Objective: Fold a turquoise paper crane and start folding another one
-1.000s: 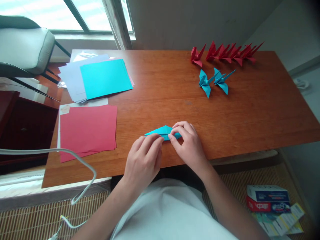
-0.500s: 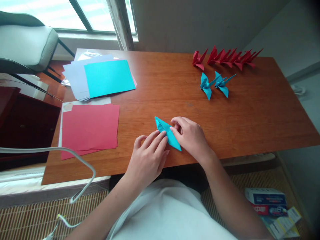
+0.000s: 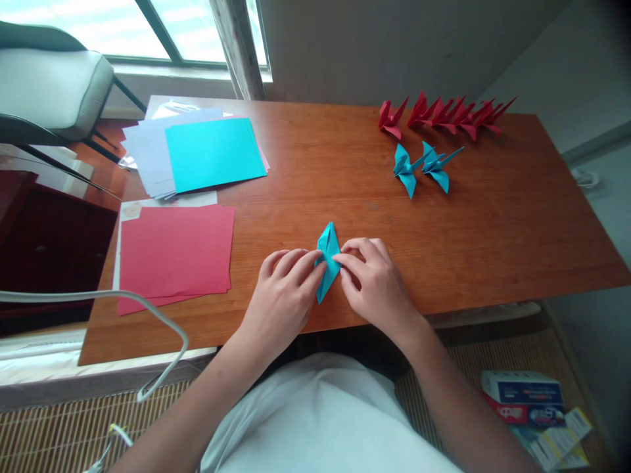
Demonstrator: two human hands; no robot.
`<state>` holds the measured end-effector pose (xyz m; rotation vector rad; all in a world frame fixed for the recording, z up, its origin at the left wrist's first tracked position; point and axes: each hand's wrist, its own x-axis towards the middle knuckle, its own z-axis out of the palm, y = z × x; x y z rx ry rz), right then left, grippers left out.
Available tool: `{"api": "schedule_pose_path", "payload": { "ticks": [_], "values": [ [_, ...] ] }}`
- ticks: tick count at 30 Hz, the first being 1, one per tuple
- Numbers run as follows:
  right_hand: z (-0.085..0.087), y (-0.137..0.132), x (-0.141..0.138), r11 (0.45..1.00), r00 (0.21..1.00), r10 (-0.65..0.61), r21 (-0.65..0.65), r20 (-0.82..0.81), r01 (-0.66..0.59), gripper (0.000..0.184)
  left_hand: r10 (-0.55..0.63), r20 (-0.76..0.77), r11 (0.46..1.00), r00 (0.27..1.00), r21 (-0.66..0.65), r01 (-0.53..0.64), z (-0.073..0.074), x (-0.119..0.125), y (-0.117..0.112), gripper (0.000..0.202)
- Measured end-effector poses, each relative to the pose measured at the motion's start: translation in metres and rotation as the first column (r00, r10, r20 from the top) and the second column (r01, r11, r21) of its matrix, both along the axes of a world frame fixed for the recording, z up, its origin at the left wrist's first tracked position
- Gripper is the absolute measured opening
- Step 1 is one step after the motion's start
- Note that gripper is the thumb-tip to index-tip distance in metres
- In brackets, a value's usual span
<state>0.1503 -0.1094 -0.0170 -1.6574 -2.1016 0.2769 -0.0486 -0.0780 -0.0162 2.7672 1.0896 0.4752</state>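
Note:
A folded blue paper diamond [image 3: 329, 243] lies near the table's front edge, its long axis pointing away from me. My left hand [image 3: 288, 282] grips its left side, fingers bent together. From the right, my right hand [image 3: 372, 272] pinches the opposite side with thumb and fingertips. A slit runs down the upper half of the diamond. Farther back stand two blue paper cranes [image 3: 406, 172], and behind them a row of several red paper cranes [image 3: 392, 119].
Sheets of red paper [image 3: 177, 253] lie on the left of the wooden table [image 3: 305, 164]. Behind them, blue paper [image 3: 214, 154] rests on white sheets [image 3: 150, 157]. A white cable [image 3: 167, 318] loops over the front left edge. Boxes [image 3: 522, 387] sit low on the right.
The blue paper diamond has turned from a slant to nearly upright in my view. My left fingers have moved to its left edge, and my right hand has shifted slightly toward me.

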Motion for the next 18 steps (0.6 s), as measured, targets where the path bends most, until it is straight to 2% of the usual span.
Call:
{"api": "schedule_pose_path", "payload": {
  "ticks": [4, 6, 8, 12, 18],
  "values": [
    [-0.005, 0.006, 0.011, 0.986, 0.987, 0.161, 0.034, 0.015, -0.162, 0.031, -0.060, 0.038, 0.997, 0.997, -0.041, 0.062, 0.002, 0.000, 0.006, 0.029],
    [-0.008, 0.006, 0.014, 0.981, 0.982, 0.189, 0.036, 0.020, -0.189, 0.032, -0.066, 0.045, 0.996, 0.997, -0.062, 0.068, 0.003, 0.001, 0.006, 0.032],
    [-0.011, 0.004, 0.014, 0.984, 0.985, 0.169, 0.055, 0.023, -0.170, 0.032, -0.065, 0.032, 0.996, 0.997, -0.058, 0.067, 0.004, 0.003, 0.005, 0.038],
    [-0.013, -0.006, 0.010, 0.991, 0.994, 0.104, 0.087, 0.015, -0.105, 0.029, -0.085, 0.024, 0.996, 0.996, 0.008, 0.085, 0.002, 0.003, 0.006, 0.026],
    [-0.017, -0.017, 0.007, 0.992, 0.998, 0.066, 0.107, -0.013, -0.064, 0.025, -0.091, 0.021, 0.995, 0.996, 0.047, 0.090, -0.002, -0.004, 0.014, 0.032]
  ]
}}
